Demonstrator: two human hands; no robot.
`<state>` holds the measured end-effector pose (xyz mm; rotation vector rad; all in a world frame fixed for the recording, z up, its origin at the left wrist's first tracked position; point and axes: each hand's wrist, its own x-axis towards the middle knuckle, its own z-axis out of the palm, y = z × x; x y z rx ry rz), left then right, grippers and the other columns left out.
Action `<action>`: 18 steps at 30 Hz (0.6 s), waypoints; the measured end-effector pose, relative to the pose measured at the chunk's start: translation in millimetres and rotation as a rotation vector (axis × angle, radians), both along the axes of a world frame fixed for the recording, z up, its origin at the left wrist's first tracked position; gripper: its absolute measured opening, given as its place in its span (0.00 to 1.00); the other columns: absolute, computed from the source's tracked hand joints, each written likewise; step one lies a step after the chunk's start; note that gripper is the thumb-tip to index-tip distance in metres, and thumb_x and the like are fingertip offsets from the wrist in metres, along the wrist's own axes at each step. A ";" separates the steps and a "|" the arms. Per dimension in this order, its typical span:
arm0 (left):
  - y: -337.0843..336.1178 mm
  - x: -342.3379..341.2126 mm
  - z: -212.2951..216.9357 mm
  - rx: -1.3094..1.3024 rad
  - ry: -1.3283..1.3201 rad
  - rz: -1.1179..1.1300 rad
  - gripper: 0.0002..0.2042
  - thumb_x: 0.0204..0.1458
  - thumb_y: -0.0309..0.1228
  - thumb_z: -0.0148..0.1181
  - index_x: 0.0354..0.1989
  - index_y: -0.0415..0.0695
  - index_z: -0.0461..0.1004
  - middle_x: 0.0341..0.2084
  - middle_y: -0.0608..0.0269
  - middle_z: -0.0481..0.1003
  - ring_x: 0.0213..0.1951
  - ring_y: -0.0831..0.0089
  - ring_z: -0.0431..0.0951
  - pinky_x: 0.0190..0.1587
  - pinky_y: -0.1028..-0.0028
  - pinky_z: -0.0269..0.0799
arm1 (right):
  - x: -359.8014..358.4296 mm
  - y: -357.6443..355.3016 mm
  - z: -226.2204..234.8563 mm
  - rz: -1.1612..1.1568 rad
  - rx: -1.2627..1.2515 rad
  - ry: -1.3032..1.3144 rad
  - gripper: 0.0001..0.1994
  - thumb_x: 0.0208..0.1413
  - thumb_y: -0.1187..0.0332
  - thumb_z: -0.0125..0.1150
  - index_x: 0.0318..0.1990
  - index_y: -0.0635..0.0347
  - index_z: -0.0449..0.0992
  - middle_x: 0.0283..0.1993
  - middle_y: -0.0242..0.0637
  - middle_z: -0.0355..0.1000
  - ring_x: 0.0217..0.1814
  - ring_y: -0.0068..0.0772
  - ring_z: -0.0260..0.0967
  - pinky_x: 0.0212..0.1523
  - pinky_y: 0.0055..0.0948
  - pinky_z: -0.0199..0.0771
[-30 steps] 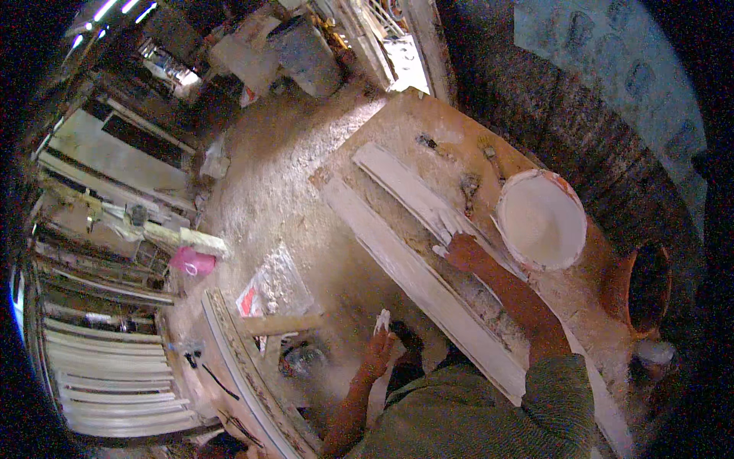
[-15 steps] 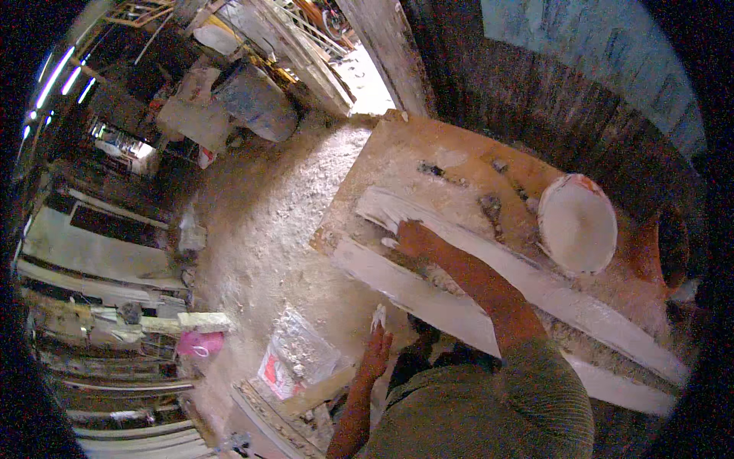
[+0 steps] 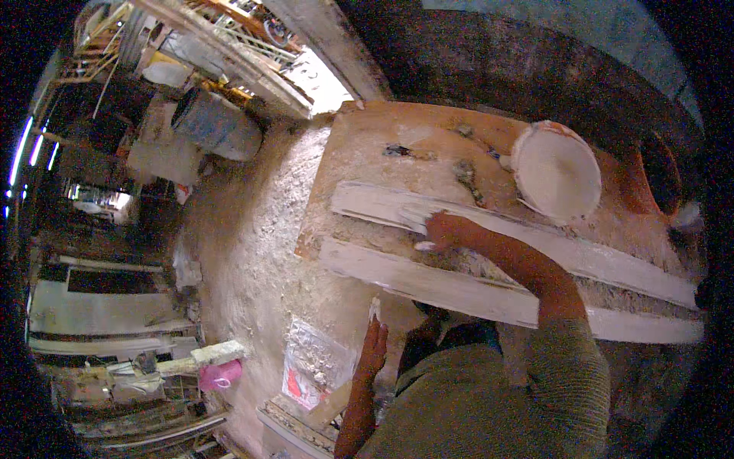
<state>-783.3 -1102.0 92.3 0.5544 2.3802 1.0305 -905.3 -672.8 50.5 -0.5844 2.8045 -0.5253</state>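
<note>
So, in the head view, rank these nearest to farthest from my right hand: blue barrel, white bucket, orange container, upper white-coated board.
From your right hand:
1. Upper white-coated board: directly under the hand.
2. White bucket: beyond it, rightward.
3. Orange container: farther right, past the bucket.
4. Blue barrel: far left, across the floor.

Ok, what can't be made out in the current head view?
Head view:
Palm of the right hand: turned down, hidden by its back.
Right end of the far white board: lost at the fisheye's dark rim.
Inside of the orange container: lost in shadow.
Dark bits on the table: too small.
</note>
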 end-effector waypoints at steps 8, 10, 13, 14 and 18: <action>64.2 5.4 -26.3 0.051 0.194 -0.328 0.28 0.70 0.34 0.40 0.74 0.37 0.47 0.73 0.40 0.48 0.74 0.49 0.49 0.74 0.60 0.45 | 261.7 140.4 26.7 -0.195 0.148 -0.292 0.29 0.64 0.42 0.48 0.45 0.64 0.78 0.43 0.58 0.75 0.48 0.63 0.73 0.54 0.57 0.72; 84.8 -7.2 -4.8 -0.009 0.487 -0.590 0.30 0.65 0.25 0.41 0.76 0.42 0.44 0.76 0.45 0.43 0.75 0.47 0.45 0.75 0.57 0.43 | 311.8 156.3 19.2 -0.363 0.153 -0.328 0.26 0.64 0.44 0.50 0.48 0.60 0.78 0.45 0.61 0.74 0.50 0.65 0.72 0.56 0.57 0.71; 129.3 -5.1 20.4 -0.050 -0.290 0.068 0.31 0.70 0.45 0.43 0.72 0.33 0.51 0.71 0.38 0.54 0.74 0.51 0.53 0.74 0.62 0.46 | 361.2 158.5 -13.4 -0.785 0.190 -0.211 0.24 0.62 0.49 0.53 0.57 0.59 0.71 0.48 0.62 0.73 0.51 0.63 0.71 0.56 0.55 0.70; 135.5 -12.8 30.0 -0.035 -0.217 -0.014 0.32 0.70 0.46 0.43 0.72 0.33 0.52 0.71 0.38 0.54 0.73 0.51 0.53 0.74 0.62 0.46 | 372.8 152.9 -26.9 -0.882 0.258 0.000 0.27 0.62 0.52 0.54 0.61 0.61 0.65 0.47 0.59 0.72 0.49 0.60 0.70 0.53 0.53 0.70; 156.6 -63.8 47.5 -0.025 -0.078 -0.174 0.33 0.69 0.49 0.44 0.72 0.33 0.54 0.71 0.38 0.55 0.73 0.49 0.53 0.74 0.60 0.46 | 351.3 126.0 -84.2 -1.407 -0.096 0.374 0.25 0.61 0.61 0.54 0.62 0.64 0.65 0.51 0.61 0.70 0.53 0.65 0.67 0.57 0.60 0.64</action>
